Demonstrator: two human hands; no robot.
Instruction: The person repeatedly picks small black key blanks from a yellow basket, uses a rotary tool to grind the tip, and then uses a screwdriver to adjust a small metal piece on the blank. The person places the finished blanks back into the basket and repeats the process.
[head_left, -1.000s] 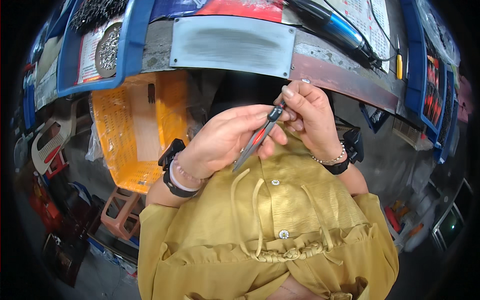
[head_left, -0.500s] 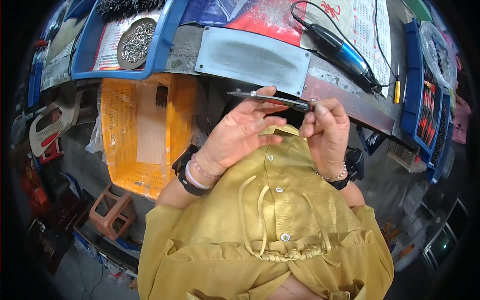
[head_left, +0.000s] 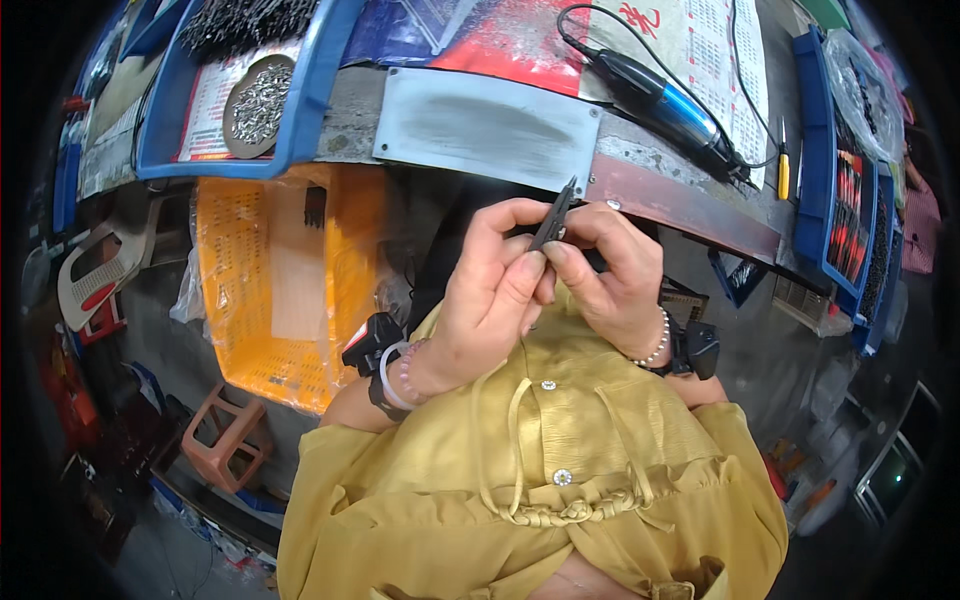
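In front of my chest, both hands come together on a slim dark tool with a pointed tip (head_left: pixel 558 212). Its exact kind is unclear. My left hand (head_left: pixel 490 275) grips the lower end between thumb and fingers, and the tip slants up and away. Closed in a pinch, my right hand (head_left: pixel 612 272) meets the tool's lower end from the other side. A small shiny spot shows by the right fingertips, too small to name. Just beyond the hands lies a pale plate (head_left: pixel 487 125) with a dark smudged middle, at the workbench edge.
A blue-black corded power tool (head_left: pixel 665 108) and a yellow-handled screwdriver (head_left: pixel 784 172) lie on the bench. At far left, a blue bin (head_left: pixel 305 120) holds dark slender parts and a dish of small metal pins (head_left: pixel 260 106). Below stands a yellow crate (head_left: pixel 235 285); blue trays (head_left: pixel 815 130) line the right.
The tool has swung from nearly level, tip leftward, to steeply upright with its tip away from me. My left fingers have closed on it, and my right hand has moved left.
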